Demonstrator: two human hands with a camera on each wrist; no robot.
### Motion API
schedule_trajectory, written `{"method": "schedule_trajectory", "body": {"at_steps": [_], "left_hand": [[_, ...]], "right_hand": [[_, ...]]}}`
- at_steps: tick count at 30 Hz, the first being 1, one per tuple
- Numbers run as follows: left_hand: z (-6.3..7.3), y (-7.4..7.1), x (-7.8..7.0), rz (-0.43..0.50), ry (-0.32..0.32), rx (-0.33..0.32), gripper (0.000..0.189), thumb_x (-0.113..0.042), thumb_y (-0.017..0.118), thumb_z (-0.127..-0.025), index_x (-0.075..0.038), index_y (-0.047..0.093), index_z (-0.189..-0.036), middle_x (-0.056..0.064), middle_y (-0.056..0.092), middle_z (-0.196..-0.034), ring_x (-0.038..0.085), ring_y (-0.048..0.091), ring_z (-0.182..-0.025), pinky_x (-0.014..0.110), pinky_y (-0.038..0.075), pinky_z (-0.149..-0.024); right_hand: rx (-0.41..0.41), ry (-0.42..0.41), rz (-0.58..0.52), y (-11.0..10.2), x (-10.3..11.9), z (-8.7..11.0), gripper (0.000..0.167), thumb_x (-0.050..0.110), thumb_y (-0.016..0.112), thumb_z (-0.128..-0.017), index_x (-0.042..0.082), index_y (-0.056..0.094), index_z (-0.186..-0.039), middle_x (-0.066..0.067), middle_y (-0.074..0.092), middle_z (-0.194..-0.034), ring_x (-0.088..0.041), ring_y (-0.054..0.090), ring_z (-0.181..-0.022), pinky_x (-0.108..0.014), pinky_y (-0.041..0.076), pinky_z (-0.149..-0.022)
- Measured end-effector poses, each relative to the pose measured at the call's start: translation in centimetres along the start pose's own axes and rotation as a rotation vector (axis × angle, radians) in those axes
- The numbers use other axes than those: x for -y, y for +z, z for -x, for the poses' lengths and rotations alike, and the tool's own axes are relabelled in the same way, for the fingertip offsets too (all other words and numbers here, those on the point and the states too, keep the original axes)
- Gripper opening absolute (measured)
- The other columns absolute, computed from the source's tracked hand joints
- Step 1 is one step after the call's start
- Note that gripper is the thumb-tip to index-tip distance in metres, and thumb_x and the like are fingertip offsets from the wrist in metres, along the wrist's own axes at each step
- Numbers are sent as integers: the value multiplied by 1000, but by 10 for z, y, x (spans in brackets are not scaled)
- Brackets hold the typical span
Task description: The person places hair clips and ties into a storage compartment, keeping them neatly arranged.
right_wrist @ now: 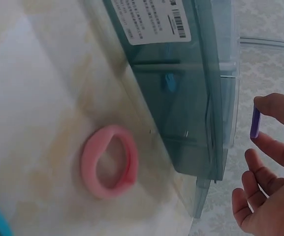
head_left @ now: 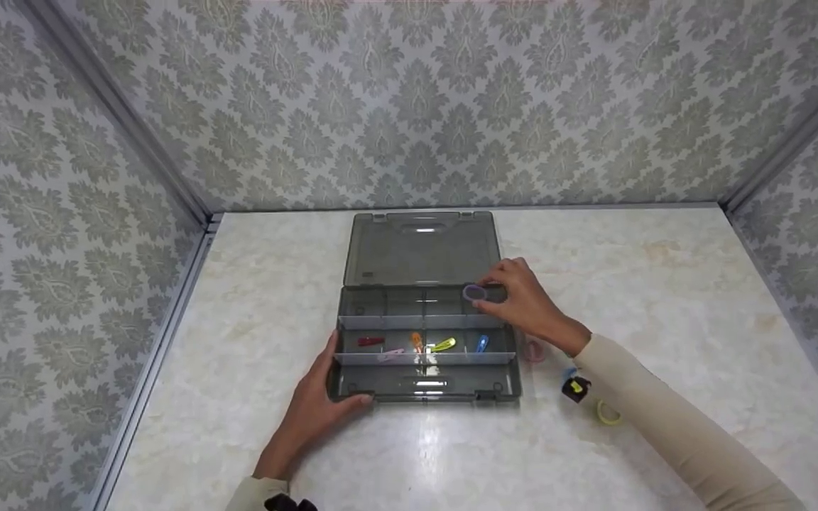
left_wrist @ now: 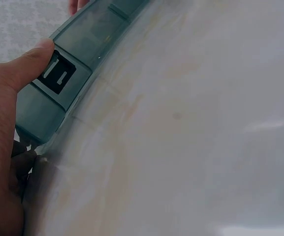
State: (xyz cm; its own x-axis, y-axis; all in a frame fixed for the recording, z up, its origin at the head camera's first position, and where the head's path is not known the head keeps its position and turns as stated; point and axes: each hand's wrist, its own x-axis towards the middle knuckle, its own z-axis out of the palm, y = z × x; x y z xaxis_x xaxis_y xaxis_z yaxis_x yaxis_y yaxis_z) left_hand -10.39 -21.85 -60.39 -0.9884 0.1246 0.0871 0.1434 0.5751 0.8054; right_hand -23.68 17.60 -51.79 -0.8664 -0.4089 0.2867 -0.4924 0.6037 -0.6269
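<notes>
Pinched between thumb and forefinger of the right hand [head_left: 528, 304], a purple ring [right_wrist: 255, 124] is hanging above the rear row of the case [head_left: 380, 378], near its right end. Placing the ring there appears to be the step in hand; the next move seems to call for lowering it below the rim and parting the fingertips. Reaching in from the right, this hand is keeping its other fingers loosely curled. The left hand [head_left: 318, 399] is gripping the front left corner, thumb along the front wall. Hair clips [head_left: 444, 345] are lying in the middle row; a pink ring [right_wrist: 90, 167] and a yellow ring [head_left: 608, 423] are resting on the table [head_left: 238, 298] to the right.
</notes>
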Motion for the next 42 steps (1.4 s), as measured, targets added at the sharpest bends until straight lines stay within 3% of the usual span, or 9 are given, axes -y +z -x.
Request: {"method": "schedule_trajectory", "body": {"at_steps": [17,28,42], "left_hand": [[-1,1,-1,-15,-14,-12,130,-52,98,-82,-13,20,-178,18,30,-179,42,34,-163,60,31,-131],[-1,0,-1,0,-8,2,130,-54,97,-82,-16,19,-178,16,29,-180,39,32,-164,57,30,-132],[0,0,1,28,-40,18,130,-58,95,-83,-24,16,-179,14,27,-181,39,30,-165,60,28,-133]], "right_hand": [[158,-107,19,35,25,-38,30,19,92,-91,4,82,-115,-15,68,-115,-34,56,-110,-56,52,-95],[301,-140,72,48,40,-62,33,21,90,-95,3,81,-121,-18,67,-124,-34,54,-115,-55,52,-98],[392,-204,148,67,58,-84,33,28,88,-97,4,82,-119,-17,69,-130,-35,56,-120,-55,51,-102]]}}
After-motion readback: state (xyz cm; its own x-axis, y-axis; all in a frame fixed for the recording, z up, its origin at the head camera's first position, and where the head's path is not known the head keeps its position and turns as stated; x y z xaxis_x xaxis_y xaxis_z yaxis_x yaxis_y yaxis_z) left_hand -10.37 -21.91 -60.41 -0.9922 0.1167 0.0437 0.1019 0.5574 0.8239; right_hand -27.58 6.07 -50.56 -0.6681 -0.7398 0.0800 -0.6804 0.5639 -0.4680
